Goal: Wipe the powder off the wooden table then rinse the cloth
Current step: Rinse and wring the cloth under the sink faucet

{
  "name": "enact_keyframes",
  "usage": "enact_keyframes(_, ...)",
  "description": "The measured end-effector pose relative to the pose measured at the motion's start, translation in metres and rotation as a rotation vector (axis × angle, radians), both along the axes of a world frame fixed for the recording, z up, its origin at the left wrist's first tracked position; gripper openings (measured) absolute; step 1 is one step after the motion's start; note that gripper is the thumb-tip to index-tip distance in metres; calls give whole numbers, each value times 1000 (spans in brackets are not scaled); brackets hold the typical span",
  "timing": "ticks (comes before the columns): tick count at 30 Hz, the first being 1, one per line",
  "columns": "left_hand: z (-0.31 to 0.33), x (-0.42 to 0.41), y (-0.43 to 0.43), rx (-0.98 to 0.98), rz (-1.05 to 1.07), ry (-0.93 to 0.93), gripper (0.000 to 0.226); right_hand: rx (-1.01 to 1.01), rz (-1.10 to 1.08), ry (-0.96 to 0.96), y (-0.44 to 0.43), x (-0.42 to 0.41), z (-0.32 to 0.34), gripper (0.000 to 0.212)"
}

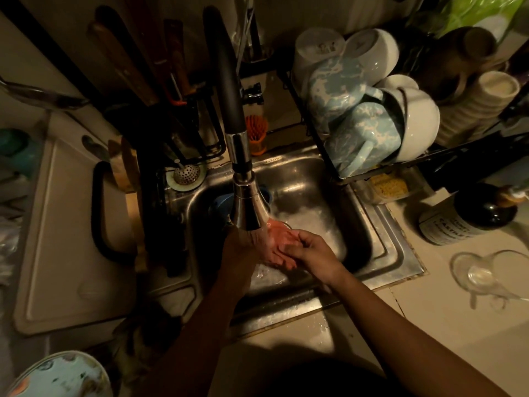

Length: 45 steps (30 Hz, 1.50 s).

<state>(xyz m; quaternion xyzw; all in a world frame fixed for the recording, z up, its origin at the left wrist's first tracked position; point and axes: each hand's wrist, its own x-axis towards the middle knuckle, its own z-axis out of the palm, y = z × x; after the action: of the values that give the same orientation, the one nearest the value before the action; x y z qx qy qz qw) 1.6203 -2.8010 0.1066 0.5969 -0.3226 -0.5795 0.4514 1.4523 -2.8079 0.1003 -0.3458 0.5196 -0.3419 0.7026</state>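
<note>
Head camera is looking down into a steel sink, where water is pouring from the faucet head hanging over the basin's left half. Both bare forearms are reaching in from the sink's near edge, and the hands are meeting right under the stream. A pinkish-red cloth, dim and hard to make out in this light, is sitting between them with the water running onto it. The right hand is curling its fingers onto the cloth's right side and pinching it. The left hand is lying against the cloth's left side, partly hidden by the faucet head, so I cannot tell how its fingers are gripping. Behind the sink's right rim, a rack is carrying blue marbled mugs and white bowls. At the sink's back left corner a perforated strainer is resting, with an orange brush standing just behind the back rim. Right of the sink, a dark labelled bottle is standing on the counter.
</note>
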Motion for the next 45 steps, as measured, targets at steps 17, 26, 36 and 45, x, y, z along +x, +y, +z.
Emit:
enact_keyframes(17, -1, 7, -1, 96, 5, 259, 25, -302, -51, 297, -8, -6, -8, 19)
enact_keyframes(26, 5, -14, 5, 118, -23, 388, 23, -460, 7, 367, 4, 14, 12, 33)
enact_keyframes(36, 3, -16, 5, 67, 27, 297, 47, -409, 82, 289, 3, 7, 11, 6)
enact_keyframes(45, 10, -11, 5, 102, -58, 230, 22, -430, 261, 327, -9, -1, 17, 12)
